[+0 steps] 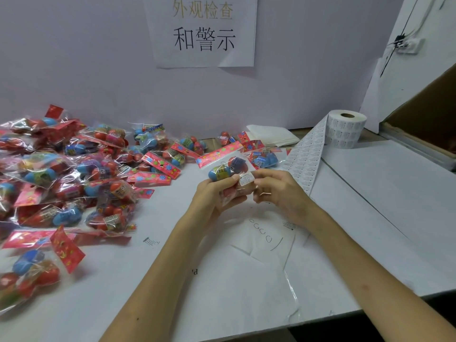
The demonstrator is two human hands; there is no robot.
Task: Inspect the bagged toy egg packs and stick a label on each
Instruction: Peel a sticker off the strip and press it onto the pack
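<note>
A clear bag of toy eggs [228, 169] with a red flowered header card is held up above the table's middle. My left hand [212, 193] grips its lower left part, thumb on the front. My right hand [276, 187] pinches the bag's right side, beside a small white label [246, 178] that sits on the bag's front. Blue and red eggs show through the plastic. A roll of white labels [345, 128] stands at the back right, and its strip of labels [306, 154] trails down toward my hands.
A big heap of bagged egg packs [69, 174] covers the table's left half, with more packs [261, 156] behind my hands. Folded white sheets [274, 135] lie by the wall. A paper sign [202, 30] hangs above. A cardboard box [424, 114] stands at the right.
</note>
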